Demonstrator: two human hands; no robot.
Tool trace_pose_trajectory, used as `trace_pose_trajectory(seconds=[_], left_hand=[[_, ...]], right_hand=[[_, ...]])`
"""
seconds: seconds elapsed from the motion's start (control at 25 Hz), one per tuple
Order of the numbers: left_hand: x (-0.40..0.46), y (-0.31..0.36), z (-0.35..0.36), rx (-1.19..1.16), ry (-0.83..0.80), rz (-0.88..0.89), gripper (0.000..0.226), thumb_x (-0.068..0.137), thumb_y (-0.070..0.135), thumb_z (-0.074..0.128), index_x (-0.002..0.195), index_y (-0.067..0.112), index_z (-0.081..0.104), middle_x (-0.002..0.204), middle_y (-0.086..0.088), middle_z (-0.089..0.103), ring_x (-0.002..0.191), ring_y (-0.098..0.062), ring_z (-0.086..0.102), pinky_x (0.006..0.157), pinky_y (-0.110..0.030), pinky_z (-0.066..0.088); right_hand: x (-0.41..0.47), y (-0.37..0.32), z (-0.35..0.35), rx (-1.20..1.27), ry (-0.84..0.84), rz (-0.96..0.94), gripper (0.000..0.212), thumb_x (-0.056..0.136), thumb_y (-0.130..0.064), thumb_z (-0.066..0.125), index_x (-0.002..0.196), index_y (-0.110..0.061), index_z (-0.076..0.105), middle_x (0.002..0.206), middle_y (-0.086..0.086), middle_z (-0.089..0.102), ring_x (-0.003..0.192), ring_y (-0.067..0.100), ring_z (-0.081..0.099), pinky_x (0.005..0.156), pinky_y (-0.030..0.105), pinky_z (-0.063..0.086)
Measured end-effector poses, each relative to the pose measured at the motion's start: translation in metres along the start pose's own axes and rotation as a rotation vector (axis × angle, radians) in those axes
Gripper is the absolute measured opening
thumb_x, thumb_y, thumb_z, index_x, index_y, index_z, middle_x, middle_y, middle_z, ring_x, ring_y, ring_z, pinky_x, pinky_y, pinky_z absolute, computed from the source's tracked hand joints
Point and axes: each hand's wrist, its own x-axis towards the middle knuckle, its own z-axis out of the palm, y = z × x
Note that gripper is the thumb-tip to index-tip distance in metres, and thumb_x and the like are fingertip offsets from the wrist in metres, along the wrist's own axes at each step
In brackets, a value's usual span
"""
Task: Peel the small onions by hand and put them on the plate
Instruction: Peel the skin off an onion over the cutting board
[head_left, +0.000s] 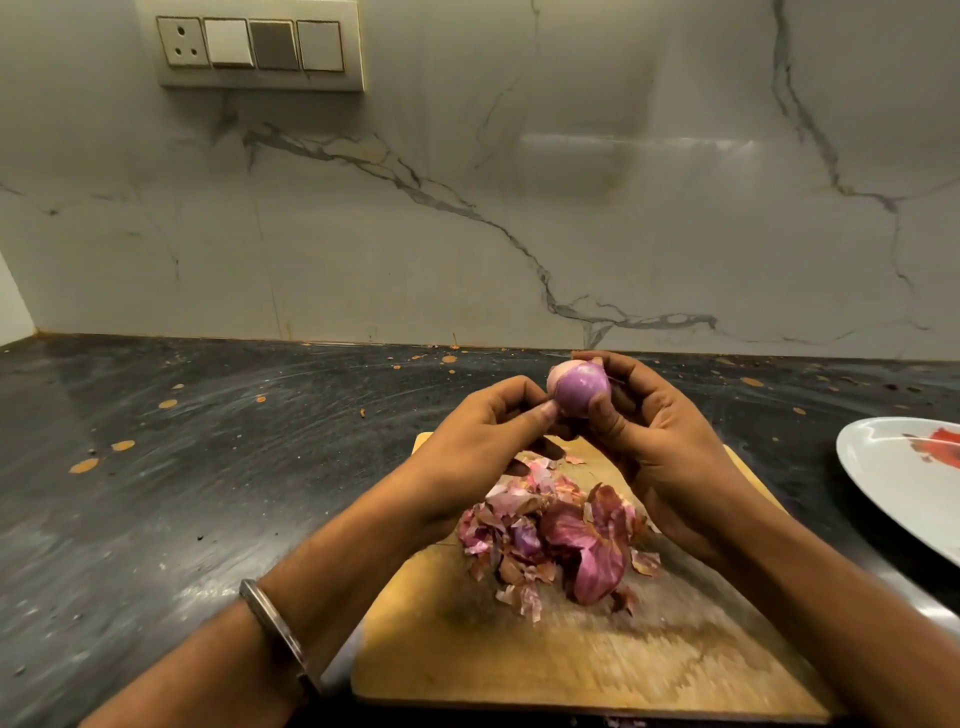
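Small onion (580, 389) gripped in right hand (654, 447), lifted above cutting board (441, 649); left hand (483, 431) pinching at its near side. Smooth, nearly bare — likely to squirt free onto peel pile (550, 535) below. Plate (883, 467) off right of right hand — a reach away.

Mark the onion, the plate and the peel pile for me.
onion (581, 388): head view, bare purple side.
plate (883, 467): head view, white left part.
peel pile (556, 535): head view, middle of the skins on the cutting board.
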Motion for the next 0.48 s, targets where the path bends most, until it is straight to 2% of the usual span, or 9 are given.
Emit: trace_pose_trajectory(seconds=[0.12,0.2,0.28,0.32,0.4,0.48], left_hand=[[0.0005,0.0024,0.0,-0.109,0.013,-0.061,0.017,0.104,0.021,0.045,0.096,0.013,0.058,0.092,-0.001,0.074,0.079,-0.013,0.068,0.06,-0.021,0.048],[0.0015,0.0002,0.0001,0.111,0.05,-0.053,0.02,0.105,0.021,0.043,0.097,0.012,0.059,0.089,-0.004,0.071,0.071,-0.015,0.065,0.057,-0.026,0.048],[0.002,-0.0041,0.0015,0.452,0.086,0.007,0.023,0.105,0.025,0.042,0.102,0.015,0.063,0.086,-0.002,0.069,0.072,-0.016,0.062,0.067,-0.037,0.049],[0.0018,-0.0052,0.0024,0.564,0.101,0.036,0.025,0.105,0.029,0.043,0.102,0.018,0.065,0.083,0.003,0.067,0.073,-0.012,0.06,0.068,-0.036,0.048],[-0.0001,-0.0047,0.003,0.656,0.139,0.086,0.026,0.1,0.042,0.049,0.092,0.024,0.067,0.071,0.012,0.06,0.066,-0.002,0.053,0.061,-0.029,0.042],[-0.0017,-0.0035,0.0026,0.686,0.15,0.108,0.022,0.095,0.047,0.057,0.089,0.028,0.067,0.076,0.017,0.06,0.072,0.002,0.054,0.063,-0.023,0.043]], right_hand=[[0.0003,-0.0005,0.0018,0.131,0.009,0.053,0.045,0.083,-0.016,0.062,0.127,-0.009,0.059,0.118,0.017,0.072,0.103,0.028,0.073,0.08,0.027,0.061],[0.0015,0.0005,0.0026,0.177,0.021,0.076,0.045,0.085,-0.016,0.06,0.129,-0.007,0.058,0.119,0.02,0.071,0.103,0.03,0.073,0.079,0.029,0.062],[0.0027,0.0017,0.002,0.155,0.038,0.086,0.046,0.085,-0.018,0.059,0.129,-0.008,0.06,0.12,0.019,0.071,0.106,0.033,0.072,0.081,0.032,0.062],[0.0035,0.0022,0.0013,0.139,0.047,0.091,0.046,0.084,-0.018,0.059,0.129,-0.009,0.061,0.12,0.019,0.07,0.107,0.033,0.071,0.082,0.033,0.062],[0.0038,0.0033,-0.0009,0.114,0.049,0.094,0.047,0.085,-0.019,0.059,0.131,-0.011,0.062,0.123,0.018,0.069,0.111,0.034,0.069,0.087,0.036,0.061],[0.0034,0.0036,-0.0034,0.085,0.042,0.081,0.046,0.086,-0.018,0.06,0.131,-0.015,0.063,0.125,0.017,0.068,0.114,0.032,0.068,0.09,0.036,0.06]])
